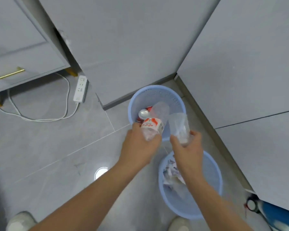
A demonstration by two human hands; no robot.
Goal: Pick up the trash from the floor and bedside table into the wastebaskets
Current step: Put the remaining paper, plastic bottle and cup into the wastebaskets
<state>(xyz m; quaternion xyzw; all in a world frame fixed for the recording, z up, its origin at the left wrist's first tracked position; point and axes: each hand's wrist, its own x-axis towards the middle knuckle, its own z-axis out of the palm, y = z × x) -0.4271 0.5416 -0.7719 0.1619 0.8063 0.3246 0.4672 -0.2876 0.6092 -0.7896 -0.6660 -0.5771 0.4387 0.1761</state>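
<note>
Far to the left of your hands, a power strip [80, 88] lies on the floor [48, 147] by the cabinet [23, 52]. Your left hand [138, 144] grips a labelled bottle [154, 121], tilted over the far basket [157, 94], where a can [143, 113] lies just beyond your fingers. Your right hand [187, 147] holds a clear bottle [180, 126] beside the first. Beneath your right wrist sits the near basket [213, 177], holding crumpled paper [171, 170].

Pale blue wastebaskets [157, 92]; red-and-white label [151, 124]; grey floor [57, 147].
</note>
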